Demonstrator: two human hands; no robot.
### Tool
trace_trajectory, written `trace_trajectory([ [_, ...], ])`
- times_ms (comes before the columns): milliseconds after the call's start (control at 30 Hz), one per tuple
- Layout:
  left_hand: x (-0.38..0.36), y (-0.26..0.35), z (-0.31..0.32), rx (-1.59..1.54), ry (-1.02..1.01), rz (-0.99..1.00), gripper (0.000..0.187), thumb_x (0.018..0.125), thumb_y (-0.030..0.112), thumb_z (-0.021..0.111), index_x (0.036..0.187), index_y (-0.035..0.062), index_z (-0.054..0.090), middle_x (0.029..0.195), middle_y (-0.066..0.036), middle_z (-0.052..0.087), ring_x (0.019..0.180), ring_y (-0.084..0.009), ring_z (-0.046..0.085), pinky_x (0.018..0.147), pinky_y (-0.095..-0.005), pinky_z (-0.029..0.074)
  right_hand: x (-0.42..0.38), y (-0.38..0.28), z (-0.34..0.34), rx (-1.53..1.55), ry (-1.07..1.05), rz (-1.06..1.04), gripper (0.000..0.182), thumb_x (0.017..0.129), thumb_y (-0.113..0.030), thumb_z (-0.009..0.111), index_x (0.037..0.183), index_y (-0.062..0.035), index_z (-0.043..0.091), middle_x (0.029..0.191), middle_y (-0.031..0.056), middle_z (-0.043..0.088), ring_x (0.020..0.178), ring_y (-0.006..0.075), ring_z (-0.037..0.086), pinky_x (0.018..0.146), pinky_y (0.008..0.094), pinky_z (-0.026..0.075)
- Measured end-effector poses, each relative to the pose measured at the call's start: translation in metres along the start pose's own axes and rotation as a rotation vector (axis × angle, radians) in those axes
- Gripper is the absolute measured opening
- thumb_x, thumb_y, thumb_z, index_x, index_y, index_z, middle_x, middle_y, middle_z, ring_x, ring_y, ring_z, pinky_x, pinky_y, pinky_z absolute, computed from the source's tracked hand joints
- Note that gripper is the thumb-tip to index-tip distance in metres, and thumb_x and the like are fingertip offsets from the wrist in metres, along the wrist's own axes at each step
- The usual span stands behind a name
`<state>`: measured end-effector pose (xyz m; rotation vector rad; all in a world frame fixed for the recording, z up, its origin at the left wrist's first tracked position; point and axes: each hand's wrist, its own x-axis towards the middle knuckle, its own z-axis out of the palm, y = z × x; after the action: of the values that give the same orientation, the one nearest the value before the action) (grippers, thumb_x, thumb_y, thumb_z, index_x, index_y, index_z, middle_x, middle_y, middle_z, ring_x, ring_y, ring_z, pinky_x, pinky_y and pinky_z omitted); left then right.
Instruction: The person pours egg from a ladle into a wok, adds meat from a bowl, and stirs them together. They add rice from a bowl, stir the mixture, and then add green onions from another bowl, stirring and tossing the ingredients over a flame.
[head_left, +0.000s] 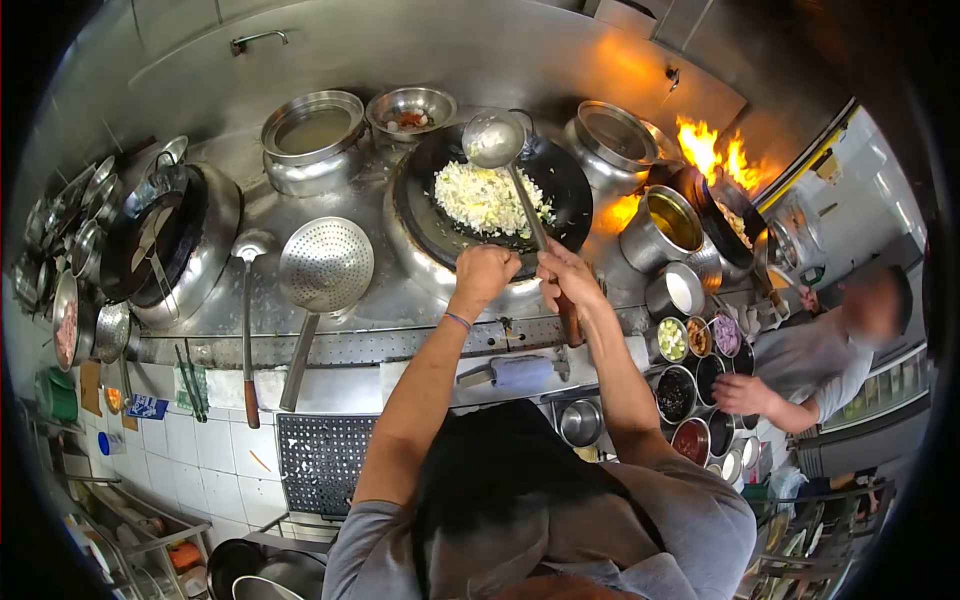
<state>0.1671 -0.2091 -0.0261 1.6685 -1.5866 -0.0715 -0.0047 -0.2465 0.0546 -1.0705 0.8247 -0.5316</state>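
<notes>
A black wok sits on the burner in front of me, holding a mound of pale fried rice with yellow and green bits. My left hand is closed at the wok's near rim, around its near handle, which the fingers mostly hide. In my right hand is a long-handled ladle, gripped along the shaft above its wooden end. The ladle's bowl hangs over the far side of the wok, beyond the rice.
A perforated skimmer and a second ladle lie left. Right stand a pot of yellow oil, several ingredient tubs and a flaming wok. A co-worker's hand reaches over the tubs. A folded blue cloth lies near my waist.
</notes>
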Motion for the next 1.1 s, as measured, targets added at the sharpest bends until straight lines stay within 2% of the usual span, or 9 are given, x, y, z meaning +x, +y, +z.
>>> trace_trajectory([
  [100, 0.001, -0.002, 0.005, 0.001, 0.020, 0.003, 0.036, 0.086, 0.032, 0.065, 0.062, 0.0051, 0.066, 0.068, -0.016, 0.066, 0.066, -0.0373, 0.066, 0.062, -0.0480, 0.053, 0.038, 0.016, -0.028, -0.028, -0.013, 0.201, 0.022, 0.101, -0.017, 0.053, 0.122, -0.0106, 0.052, 0.071, -0.0032, 0.048, 0.048, 0.0063, 0.042, 0.039, 0.0258, 0.036],
  [200, 0.005, -0.003, 0.001, 0.003, 0.015, 0.022, 0.036, 0.085, 0.032, 0.065, 0.062, 0.0051, 0.066, 0.068, -0.017, 0.066, 0.066, -0.0372, 0.066, 0.063, -0.0481, 0.053, 0.029, 0.009, -0.013, -0.443, 0.065, -0.009, 0.036, 0.101, -0.015, 0.053, 0.135, -0.0049, 0.048, 0.067, -0.0009, 0.049, 0.045, 0.0093, 0.045, 0.036, 0.0293, 0.041],
  [333, 0.002, -0.006, 0.006, -0.003, 0.007, 0.017, 0.036, 0.086, 0.032, 0.065, 0.062, 0.0049, 0.066, 0.068, -0.017, 0.065, 0.067, -0.0374, 0.066, 0.063, -0.0491, 0.052, 0.029, 0.020, -0.008, -0.268, 0.038, -0.120, 0.039, 0.100, -0.014, 0.052, 0.137, -0.0040, 0.048, 0.066, -0.0001, 0.048, 0.042, 0.0107, 0.045, 0.035, 0.0305, 0.042],
  [433, 0.003, -0.008, 0.009, -0.015, 0.032, 0.038, 0.037, 0.086, 0.033, 0.065, 0.062, 0.0046, 0.066, 0.068, -0.017, 0.065, 0.067, -0.0374, 0.066, 0.063, -0.0495, 0.052, 0.073, 0.013, -0.025, -0.085, -0.008, 0.154, 0.040, 0.100, -0.012, 0.053, 0.139, -0.0024, 0.048, 0.067, -0.0012, 0.047, 0.046, 0.0083, 0.045, 0.037, 0.0290, 0.039],
  [533, 0.002, -0.008, 0.004, 0.001, 0.002, 0.048, 0.038, 0.087, 0.033, 0.064, 0.062, 0.0048, 0.066, 0.068, -0.016, 0.066, 0.065, -0.0369, 0.065, 0.062, -0.0489, 0.052, 0.069, 0.020, -0.008, -0.535, 0.179, -0.182, 0.032, 0.100, -0.012, 0.053, 0.130, -0.0026, 0.052, 0.067, -0.0006, 0.048, 0.045, 0.0087, 0.046, 0.037, 0.0291, 0.039],
  [667, 0.001, -0.008, 0.005, -0.001, 0.023, 0.023, 0.038, 0.087, 0.034, 0.064, 0.062, 0.0050, 0.066, 0.067, -0.015, 0.065, 0.064, -0.0369, 0.065, 0.063, -0.0485, 0.052, 0.063, 0.015, -0.015, -0.230, 0.000, -0.067, 0.029, 0.098, -0.014, 0.053, 0.125, -0.0034, 0.055, 0.065, 0.0017, 0.050, 0.044, 0.0121, 0.047, 0.034, 0.0325, 0.039],
  [800, 0.004, -0.007, 0.006, -0.009, 0.001, 0.040, 0.038, 0.087, 0.034, 0.064, 0.063, 0.0051, 0.066, 0.067, -0.015, 0.065, 0.064, -0.0372, 0.065, 0.064, -0.0484, 0.052, 0.087, 0.020, -0.018, -0.445, 0.128, -0.069, 0.027, 0.098, -0.014, 0.054, 0.121, -0.0020, 0.054, 0.065, 0.0020, 0.050, 0.044, 0.0116, 0.047, 0.033, 0.0333, 0.038],
  [1067, 0.002, -0.006, 0.001, -0.052, 0.014, 0.036, 0.038, 0.087, 0.034, 0.065, 0.063, 0.0055, 0.065, 0.068, -0.014, 0.065, 0.065, -0.0368, 0.065, 0.062, -0.0482, 0.052, 0.054, 0.025, -0.050, -0.566, -0.032, -0.052, 0.053, 0.098, -0.015, 0.057, 0.148, -0.0041, 0.043, 0.064, -0.0019, 0.048, 0.042, 0.0084, 0.043, 0.038, 0.0286, 0.040],
  [1100, 0.004, -0.007, 0.002, -0.042, 0.017, 0.039, 0.038, 0.087, 0.034, 0.065, 0.063, 0.0053, 0.065, 0.068, -0.015, 0.065, 0.065, -0.0368, 0.065, 0.062, -0.0481, 0.052, 0.069, 0.035, -0.061, -0.816, 0.119, -0.236, 0.057, 0.095, -0.015, 0.059, 0.148, -0.0023, 0.042, 0.071, 0.0072, 0.057, 0.049, 0.0194, 0.053, 0.047, 0.0357, 0.046],
])
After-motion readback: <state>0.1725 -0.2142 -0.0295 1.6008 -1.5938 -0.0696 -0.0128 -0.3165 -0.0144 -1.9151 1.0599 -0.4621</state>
